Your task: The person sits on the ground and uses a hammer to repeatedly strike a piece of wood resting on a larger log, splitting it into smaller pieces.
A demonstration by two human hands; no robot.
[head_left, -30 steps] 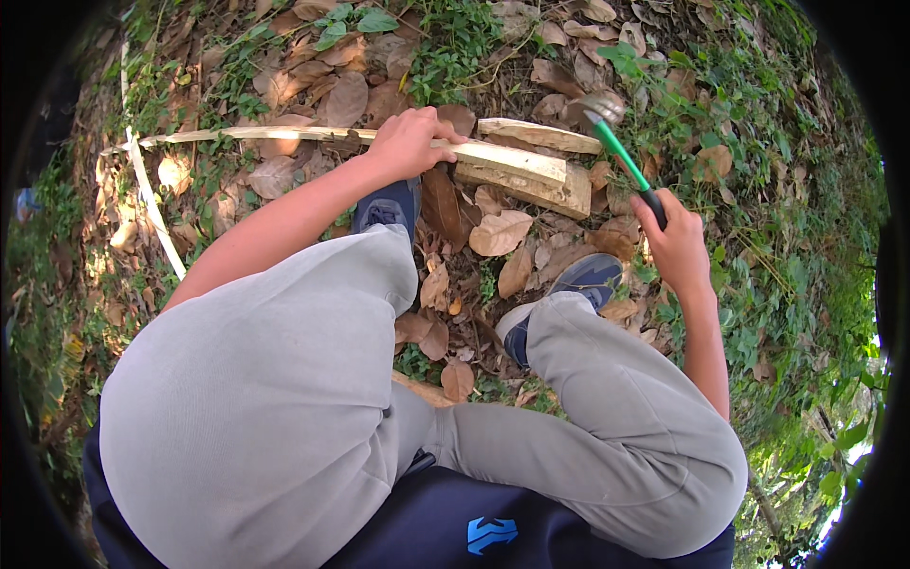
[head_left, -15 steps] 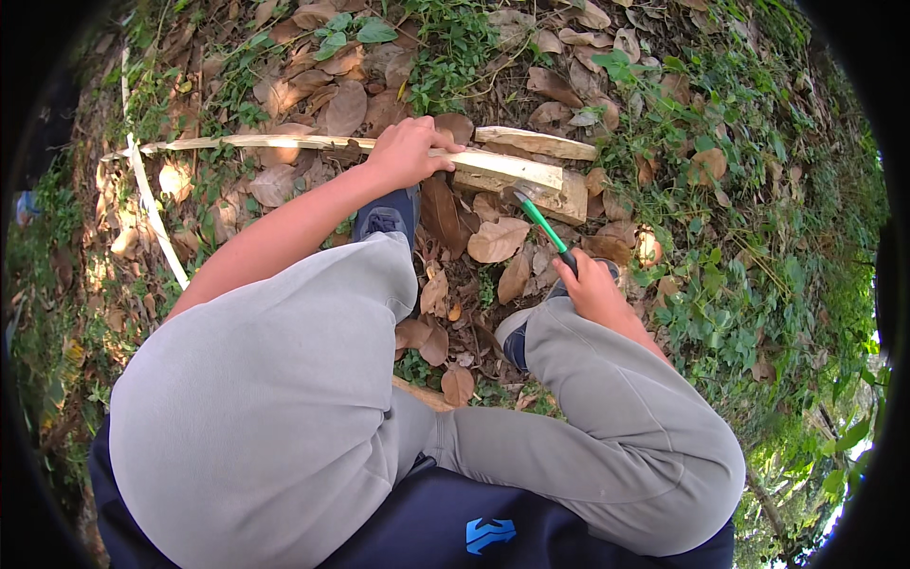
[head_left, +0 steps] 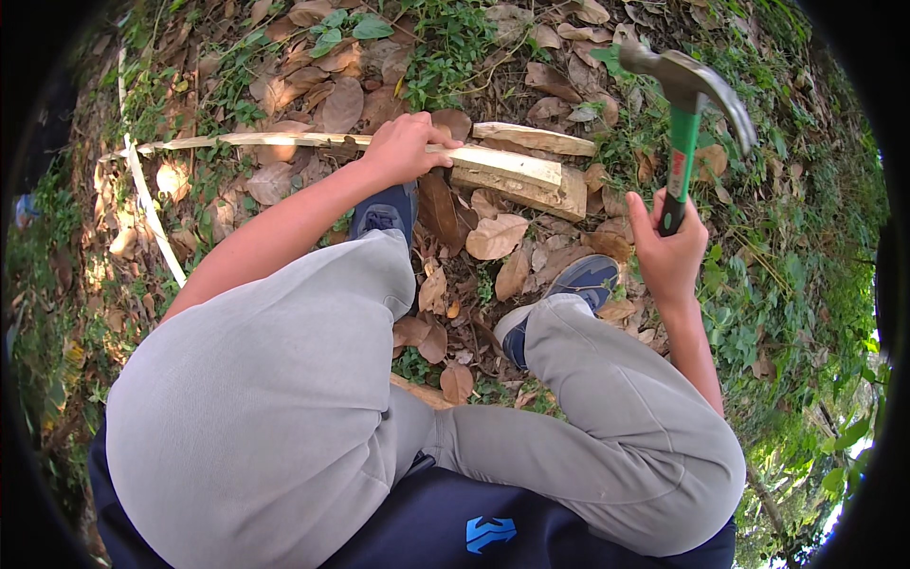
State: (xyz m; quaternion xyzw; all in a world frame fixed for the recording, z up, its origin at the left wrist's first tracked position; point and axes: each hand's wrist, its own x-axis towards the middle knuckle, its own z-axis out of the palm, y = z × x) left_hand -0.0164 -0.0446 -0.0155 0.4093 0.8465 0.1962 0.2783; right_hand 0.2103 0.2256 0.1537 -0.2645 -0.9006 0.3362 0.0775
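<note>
My left hand [head_left: 409, 149] is closed around a long pale strip of wood [head_left: 507, 165], whose right end lies over a thicker wood block [head_left: 567, 196]. The strip runs far to the left across the ground. My right hand [head_left: 671, 245] grips a claw hammer [head_left: 684, 133] by its green and black handle. The hammer is raised to the right of the wood, its metal head up and apart from the strip. Whether a nail sits in the strip is too small to tell.
Another split wood piece [head_left: 536, 138] lies just beyond the block. A thin pale stick [head_left: 152, 204] crosses the strip's left end. Dry brown leaves [head_left: 498, 237] and green plants cover the ground. My shoes [head_left: 583, 280] flank the near side of the wood.
My right hand has lifted the hammer from the strip's right end, up and to the right. My left hand and the wood have stayed nearly still.
</note>
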